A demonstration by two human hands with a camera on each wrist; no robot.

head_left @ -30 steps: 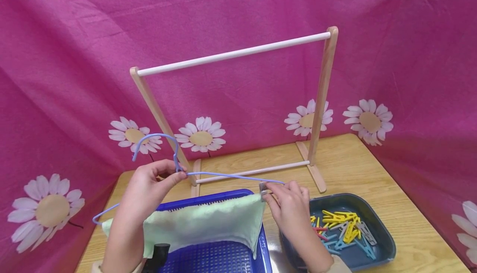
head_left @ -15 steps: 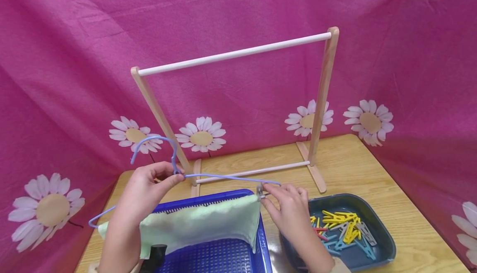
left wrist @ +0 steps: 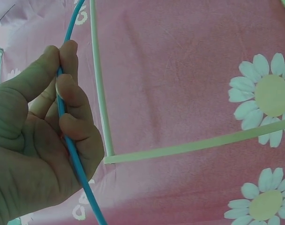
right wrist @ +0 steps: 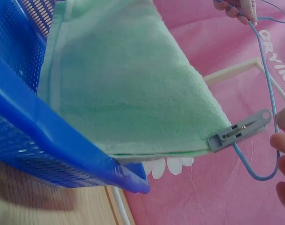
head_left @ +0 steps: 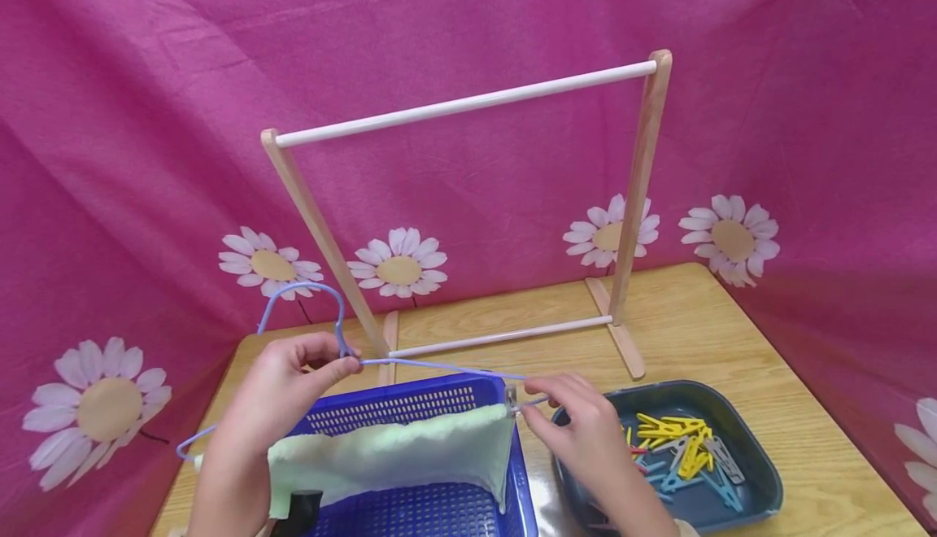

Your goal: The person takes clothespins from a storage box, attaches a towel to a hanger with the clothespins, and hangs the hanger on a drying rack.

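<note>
A blue wire hanger [head_left: 432,364] is held below its hook by my left hand [head_left: 281,378], thumb and fingers pinching the wire. In the left wrist view, the fingers curl round the blue wire [left wrist: 77,164]. A pale green cloth [head_left: 410,451] hangs from the hanger's lower wire. At its right corner a grey clothespin [right wrist: 241,131] clamps cloth to wire. My right hand [head_left: 586,431] is at the hanger's right end, fingertips beside the wire and apart from the clothespin. In the right wrist view, its fingers [right wrist: 284,143] are spread and partly cut off.
A blue plastic basket [head_left: 523,480] stands under the cloth. To its right, a dark tub [head_left: 764,472] holds several yellow, blue, grey and red clothespins [head_left: 691,456]. Behind stands a wooden rack with a white top rod [head_left: 468,104]. A pink daisy-print sheet [head_left: 468,187] surrounds the table [head_left: 681,317].
My right hand has let go of the clothespin, which stays on the cloth and wire. The hanger and cloth have lowered slightly, and my left hand with them.
</note>
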